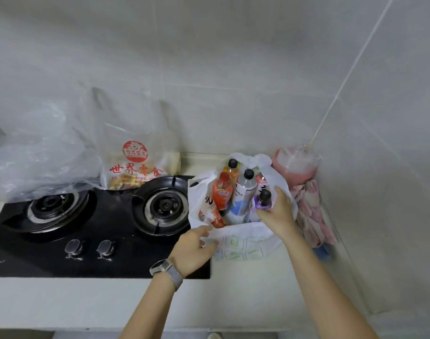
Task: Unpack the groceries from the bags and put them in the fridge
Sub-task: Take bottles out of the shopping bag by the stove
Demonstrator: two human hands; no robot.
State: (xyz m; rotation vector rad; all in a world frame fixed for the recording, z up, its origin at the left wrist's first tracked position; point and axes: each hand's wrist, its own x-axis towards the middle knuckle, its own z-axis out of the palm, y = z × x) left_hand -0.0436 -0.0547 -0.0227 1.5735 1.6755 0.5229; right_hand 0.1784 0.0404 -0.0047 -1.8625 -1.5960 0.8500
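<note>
Bag (243,238) rim pinched by left hand (194,248); right hand (277,211) inside.

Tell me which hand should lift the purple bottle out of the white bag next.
Right. The right hand already reaches inside the white bag, fingers against the purple bottle. The left hand holds the bag's near edge, steadying it, so it probably should stay there.

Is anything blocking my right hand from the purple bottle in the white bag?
Nothing visible does. The right hand is already inside the open white plastic bag, against the small purple bottle with a black cap.
</note>
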